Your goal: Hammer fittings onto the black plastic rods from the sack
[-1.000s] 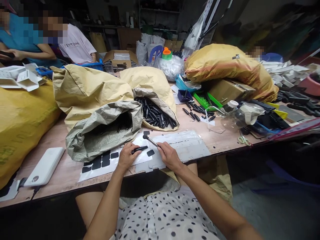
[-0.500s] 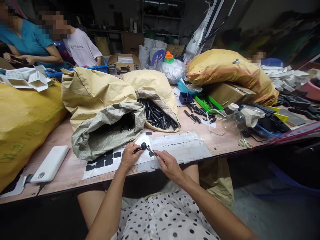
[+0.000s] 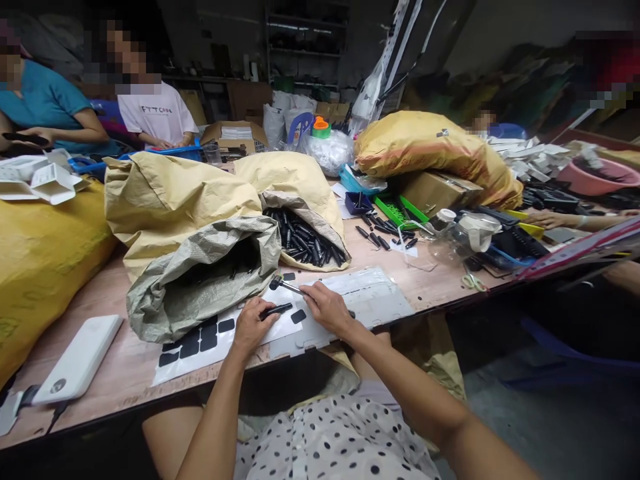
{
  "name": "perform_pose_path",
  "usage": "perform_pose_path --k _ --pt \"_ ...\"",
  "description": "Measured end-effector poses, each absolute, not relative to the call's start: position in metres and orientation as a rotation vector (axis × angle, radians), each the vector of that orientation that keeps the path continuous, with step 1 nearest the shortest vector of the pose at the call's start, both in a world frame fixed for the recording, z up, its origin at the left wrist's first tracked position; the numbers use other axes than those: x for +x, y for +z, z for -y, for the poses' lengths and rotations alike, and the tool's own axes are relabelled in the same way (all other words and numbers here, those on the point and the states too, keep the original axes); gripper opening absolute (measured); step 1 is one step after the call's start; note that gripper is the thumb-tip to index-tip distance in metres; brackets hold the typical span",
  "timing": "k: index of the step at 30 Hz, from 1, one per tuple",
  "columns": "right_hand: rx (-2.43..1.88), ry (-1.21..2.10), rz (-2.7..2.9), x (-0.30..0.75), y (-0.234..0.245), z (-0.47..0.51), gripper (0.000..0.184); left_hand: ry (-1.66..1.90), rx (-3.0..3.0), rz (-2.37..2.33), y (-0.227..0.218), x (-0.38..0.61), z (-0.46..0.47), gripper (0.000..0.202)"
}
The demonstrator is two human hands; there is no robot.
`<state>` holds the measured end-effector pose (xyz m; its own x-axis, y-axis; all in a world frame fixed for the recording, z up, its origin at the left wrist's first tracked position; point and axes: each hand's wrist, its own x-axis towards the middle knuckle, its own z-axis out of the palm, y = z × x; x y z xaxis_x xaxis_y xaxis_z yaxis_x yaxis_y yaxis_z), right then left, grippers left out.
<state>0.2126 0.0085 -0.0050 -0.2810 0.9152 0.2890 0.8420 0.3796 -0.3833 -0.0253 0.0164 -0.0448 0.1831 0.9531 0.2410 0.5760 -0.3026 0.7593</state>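
Observation:
My left hand (image 3: 253, 326) is closed around a short black tube (image 3: 277, 310) that points right over a white backing sheet (image 3: 225, 331) with several black adhesive pads. My right hand (image 3: 323, 305) pinches a thin metal tool (image 3: 286, 286) whose tip carries a small black pad at its left end. Both hands rest near the table's front edge, just in front of two open sacks. The grey woven sack (image 3: 200, 273) lies right behind my left hand. The tan sack (image 3: 300, 193) behind it shows a heap of black tubes (image 3: 305, 241).
A white power bank (image 3: 77, 360) lies at the front left. A full yellow sack (image 3: 40, 253) is on the left, another (image 3: 430, 147) at the back right over a cardboard box. Loose black tubes, a green tray (image 3: 400, 212) and scissors (image 3: 473, 282) lie to the right. Two people sit at the far left.
The tool's tip with its pad, which met the black tube half a second ago, has lifted away up and left. The left hand still holds the tube over the sheet.

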Motion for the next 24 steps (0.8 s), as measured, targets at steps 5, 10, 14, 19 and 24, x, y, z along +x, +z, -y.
perform_pose_path --k 5,10,14,19,24 --pt "-1.487 0.001 2.432 0.218 -0.007 -0.054 0.032 0.919 1.997 -1.453 -0.041 -0.026 -0.013 0.012" --pt "-1.551 0.024 2.431 0.204 -0.01 -0.067 0.031 0.903 2.032 -1.471 -0.04 -0.028 -0.013 0.012" --pt "-1.736 0.06 2.349 0.189 -0.004 -0.07 0.027 0.964 2.048 -1.48 -0.033 -0.03 -0.009 0.018" --pt "-1.797 0.047 2.311 0.181 -0.001 -0.072 0.025 0.984 2.069 -1.384 -0.023 -0.025 0.045 0.028" --pt "-1.775 0.05 2.302 0.183 -0.004 -0.07 0.024 0.59 1.923 -1.196 -0.056 -0.014 0.119 0.034"
